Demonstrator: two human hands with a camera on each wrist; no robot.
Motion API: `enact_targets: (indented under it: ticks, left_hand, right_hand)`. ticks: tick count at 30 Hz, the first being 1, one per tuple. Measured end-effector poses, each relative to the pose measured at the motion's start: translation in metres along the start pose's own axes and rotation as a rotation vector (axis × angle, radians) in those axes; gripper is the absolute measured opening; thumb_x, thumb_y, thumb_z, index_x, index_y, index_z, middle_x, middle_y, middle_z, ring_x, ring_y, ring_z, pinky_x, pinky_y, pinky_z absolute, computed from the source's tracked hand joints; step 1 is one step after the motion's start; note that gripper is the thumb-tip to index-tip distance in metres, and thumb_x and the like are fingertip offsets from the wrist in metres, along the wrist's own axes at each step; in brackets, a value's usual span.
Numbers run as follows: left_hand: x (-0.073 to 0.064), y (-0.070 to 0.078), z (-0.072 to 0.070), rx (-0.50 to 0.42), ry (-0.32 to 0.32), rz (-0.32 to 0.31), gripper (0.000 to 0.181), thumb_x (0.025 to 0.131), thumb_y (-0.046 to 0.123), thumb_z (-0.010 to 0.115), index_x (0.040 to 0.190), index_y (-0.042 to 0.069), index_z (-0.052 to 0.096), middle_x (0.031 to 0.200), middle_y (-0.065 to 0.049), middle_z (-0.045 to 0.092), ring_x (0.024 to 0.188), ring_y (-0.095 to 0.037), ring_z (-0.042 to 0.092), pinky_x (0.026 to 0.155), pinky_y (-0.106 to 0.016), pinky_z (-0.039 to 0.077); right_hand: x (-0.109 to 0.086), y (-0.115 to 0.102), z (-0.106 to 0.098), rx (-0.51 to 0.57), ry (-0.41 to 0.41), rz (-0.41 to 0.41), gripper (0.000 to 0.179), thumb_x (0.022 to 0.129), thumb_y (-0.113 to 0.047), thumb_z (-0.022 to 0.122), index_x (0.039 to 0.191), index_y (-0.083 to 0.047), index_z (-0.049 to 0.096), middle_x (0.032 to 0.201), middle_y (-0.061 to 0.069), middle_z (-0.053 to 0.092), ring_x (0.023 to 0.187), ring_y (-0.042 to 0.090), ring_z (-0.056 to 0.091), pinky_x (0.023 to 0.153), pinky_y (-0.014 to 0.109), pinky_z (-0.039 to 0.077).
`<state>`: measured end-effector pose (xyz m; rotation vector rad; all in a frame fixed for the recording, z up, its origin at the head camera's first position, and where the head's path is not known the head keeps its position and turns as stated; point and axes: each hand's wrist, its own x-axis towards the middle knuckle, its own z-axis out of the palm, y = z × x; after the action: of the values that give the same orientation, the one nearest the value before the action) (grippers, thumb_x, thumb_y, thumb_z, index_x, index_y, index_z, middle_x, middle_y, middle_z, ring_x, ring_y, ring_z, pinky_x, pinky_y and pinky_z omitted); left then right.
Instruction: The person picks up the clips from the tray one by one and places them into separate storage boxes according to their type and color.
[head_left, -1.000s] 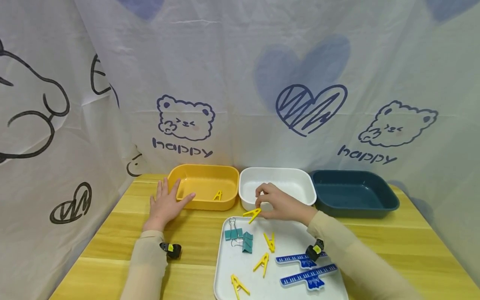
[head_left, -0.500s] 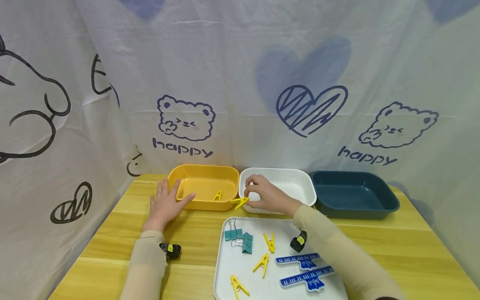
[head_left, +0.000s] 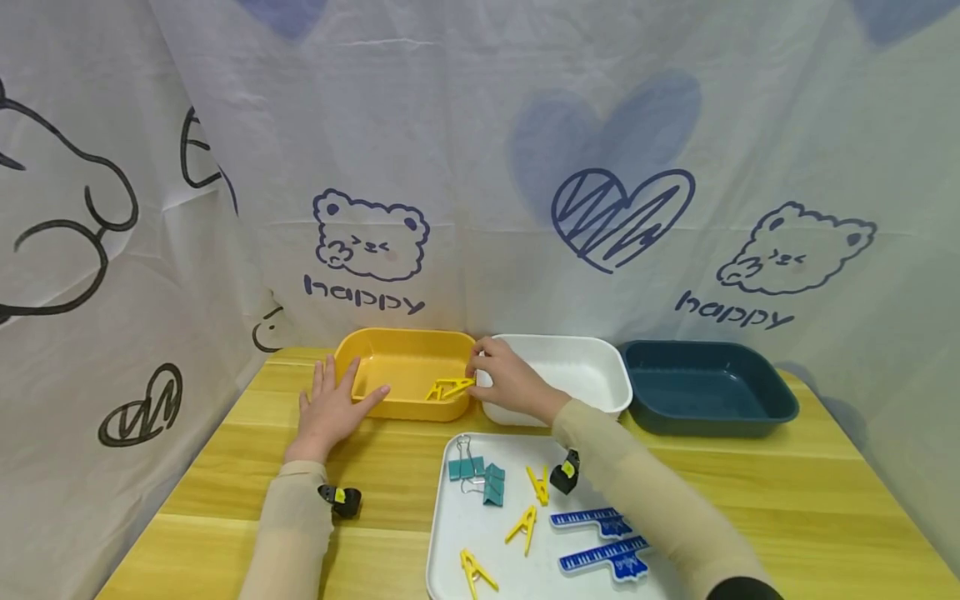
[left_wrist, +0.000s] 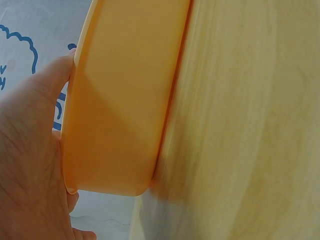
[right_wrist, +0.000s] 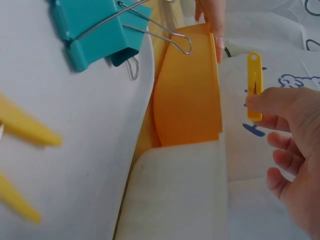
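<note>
In the head view my right hand [head_left: 517, 385] pinches a yellow clothespin [head_left: 456, 385] between thumb and index finger, over the right end of the yellow bin [head_left: 397, 367]. The right wrist view shows this clothespin [right_wrist: 255, 75] held above the rim level. A second yellow clothespin [head_left: 432, 392] lies inside that bin, partly overlapped by the held one. My left hand [head_left: 330, 418] rests with spread fingers on the bin's left front corner, touching its rim. In the left wrist view, the hand [left_wrist: 30, 130] lies along the bin's edge.
A white bin [head_left: 577, 367] and a dark teal bin [head_left: 705, 383] stand to the right. On the white tray [head_left: 442, 533] in front lie teal binder clips [head_left: 493, 485], several yellow clothespins [head_left: 522, 529] and two blue piano-key-patterned clips [head_left: 603, 560]. A printed curtain [head_left: 487, 250] hangs behind.
My right hand has moved left with the clothespin, from above the tray's back edge past the white bin to the yellow bin's right end. The left hand has stayed still.
</note>
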<state>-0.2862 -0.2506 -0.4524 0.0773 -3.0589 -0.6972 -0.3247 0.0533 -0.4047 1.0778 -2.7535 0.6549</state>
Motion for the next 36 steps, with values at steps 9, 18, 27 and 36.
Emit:
enact_targets:
  ticks: [9, 18, 27, 36]
  left_hand:
    - [0.000, 0.000, -0.002, -0.007, -0.006, -0.003, 0.100, 0.086, 0.081, 0.034, 0.158, 0.016, 0.011, 0.161, -0.021, -0.018, 0.149, -0.044, -0.016, 0.111, -0.075, -0.002]
    - [0.000, 0.001, -0.003, -0.012, -0.007, -0.001, 0.099, 0.087, 0.080, 0.035, 0.158, 0.017, 0.010, 0.161, -0.022, -0.017, 0.149, -0.043, -0.015, 0.111, -0.076, -0.002]
    - [0.002, 0.002, -0.002, -0.019, -0.009, -0.011, 0.099, 0.086, 0.081, 0.035, 0.158, 0.017, 0.011, 0.162, -0.021, -0.016, 0.150, -0.042, -0.016, 0.111, -0.076, -0.001]
    - [0.001, 0.001, 0.000, -0.013, -0.011, -0.017, 0.098, 0.087, 0.080, 0.035, 0.158, 0.017, 0.011, 0.162, -0.022, -0.014, 0.149, -0.042, -0.016, 0.112, -0.075, 0.000]
  right_hand:
    - [0.021, -0.009, 0.012, -0.020, 0.016, 0.041, 0.017, 0.086, -0.024, 0.075, 0.096, -0.012, 0.070, 0.116, 0.006, 0.054, 0.113, 0.023, 0.048, 0.102, 0.035, 0.047]
    - [0.037, -0.012, 0.031, -0.045, -0.018, -0.011, 0.014, 0.085, -0.022, 0.074, 0.092, -0.010, 0.070, 0.111, 0.007, 0.055, 0.106, 0.023, 0.048, 0.097, 0.035, 0.045]
    - [0.049, -0.022, 0.042, -0.052, -0.073, 0.096, 0.014, 0.087, -0.024, 0.073, 0.093, -0.013, 0.069, 0.113, 0.004, 0.055, 0.109, 0.020, 0.047, 0.102, 0.033, 0.044]
    - [0.063, -0.023, 0.052, -0.098, -0.073, 0.128, 0.017, 0.087, -0.028, 0.073, 0.094, -0.013, 0.069, 0.116, 0.003, 0.055, 0.108, 0.020, 0.047, 0.101, 0.031, 0.045]
